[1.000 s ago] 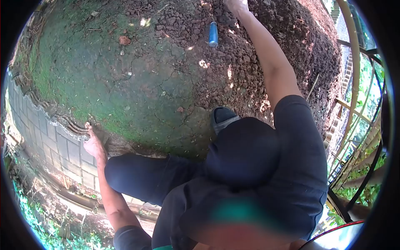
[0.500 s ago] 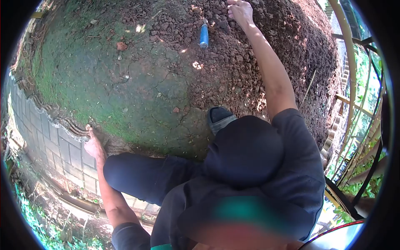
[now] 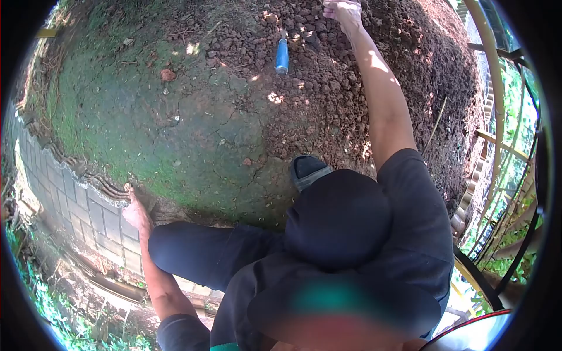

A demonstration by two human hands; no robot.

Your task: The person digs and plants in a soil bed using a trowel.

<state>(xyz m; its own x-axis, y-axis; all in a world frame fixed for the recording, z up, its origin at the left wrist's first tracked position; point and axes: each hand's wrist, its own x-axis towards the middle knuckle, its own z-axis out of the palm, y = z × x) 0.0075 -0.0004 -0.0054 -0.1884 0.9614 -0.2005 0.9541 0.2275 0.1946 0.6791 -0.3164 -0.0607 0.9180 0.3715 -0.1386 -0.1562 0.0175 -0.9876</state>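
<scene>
My right hand (image 3: 345, 13) is at the top edge of the view, over loose brown soil (image 3: 328, 88). Its fingers are curled in; whatever they may hold is too small to make out. A hand tool with a blue handle (image 3: 282, 57) lies to the left of that hand, its far end hidden among the clods. Far to the left, my left hand (image 3: 137, 212) is at the wavy edging (image 3: 96, 180) between the ground and the paving. Its fingers are drawn together, with a small pale bit at their tips that I cannot identify.
Mossy, cracked ground (image 3: 199, 137) spreads left of the loose soil. Grey paving blocks (image 3: 96, 216) lie beyond the edging. My shoe (image 3: 308, 171) rests near the soil's lower border. A bamboo and wire fence (image 3: 497, 111) stands along the right.
My right hand has shifted slightly up and right, partly out of view, with its fingers more curled. The left hand stays at the edging. The view has shifted slightly; the blue-handled tool lies still.
</scene>
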